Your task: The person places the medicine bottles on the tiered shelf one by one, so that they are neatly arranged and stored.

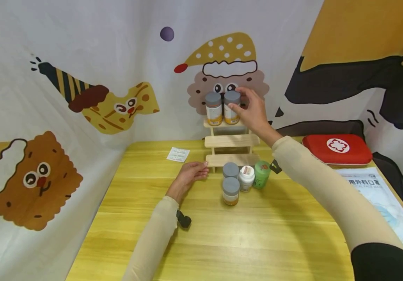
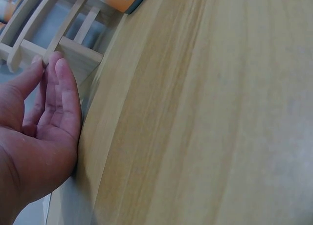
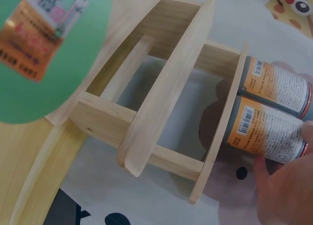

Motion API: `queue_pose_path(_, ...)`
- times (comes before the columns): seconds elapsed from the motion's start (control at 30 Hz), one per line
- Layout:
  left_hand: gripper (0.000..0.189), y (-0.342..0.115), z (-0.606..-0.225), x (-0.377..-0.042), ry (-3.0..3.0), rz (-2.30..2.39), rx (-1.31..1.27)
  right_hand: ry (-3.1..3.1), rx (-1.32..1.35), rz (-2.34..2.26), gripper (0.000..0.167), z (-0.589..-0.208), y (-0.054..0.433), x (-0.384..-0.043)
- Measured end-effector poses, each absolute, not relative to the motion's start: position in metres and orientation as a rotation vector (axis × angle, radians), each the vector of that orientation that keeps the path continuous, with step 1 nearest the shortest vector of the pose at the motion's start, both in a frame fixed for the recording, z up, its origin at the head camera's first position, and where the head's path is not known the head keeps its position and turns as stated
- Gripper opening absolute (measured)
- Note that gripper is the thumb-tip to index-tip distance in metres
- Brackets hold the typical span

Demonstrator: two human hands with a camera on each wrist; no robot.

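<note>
A small three-step wooden display rack stands at the back of the table. On its top step are two grey-lidded bottles with white and orange labels, side by side. My right hand holds the right-hand bottle, thumb and fingers about its upper part near the lid. The other bottle stands close to its left. Down at the lowest step, my left hand pinches the step's left end between thumb and fingertips, as the left wrist view shows.
Before the rack stand two more grey-lidded bottles, a white bottle and a green container. A small white packet lies left. At right are a red case and a face mask packet. A printed cloth hangs behind.
</note>
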State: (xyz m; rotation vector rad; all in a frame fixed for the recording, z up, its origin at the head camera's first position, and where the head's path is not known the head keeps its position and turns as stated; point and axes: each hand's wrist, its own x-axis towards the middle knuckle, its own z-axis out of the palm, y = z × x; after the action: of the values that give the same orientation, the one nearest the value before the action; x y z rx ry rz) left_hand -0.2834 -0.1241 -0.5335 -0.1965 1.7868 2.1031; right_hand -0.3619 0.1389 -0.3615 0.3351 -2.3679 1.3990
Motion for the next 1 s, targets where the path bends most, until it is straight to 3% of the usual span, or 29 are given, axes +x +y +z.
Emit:
queue_pose_path(0.43, 0.016, -0.123, -0.532, -0.282, 1.789, 2.099, -0.199, -2.42, 0.345, 1.442, 0.071, -0.366, 0.142, -0.351)
queue_pose_path(1.0, 0.021, -0.125, -0.534, -0.281, 1.813, 2.098, -0.188, -2.593, 0.319, 1.552, 0.08, -0.384, 0.16, -0.277)
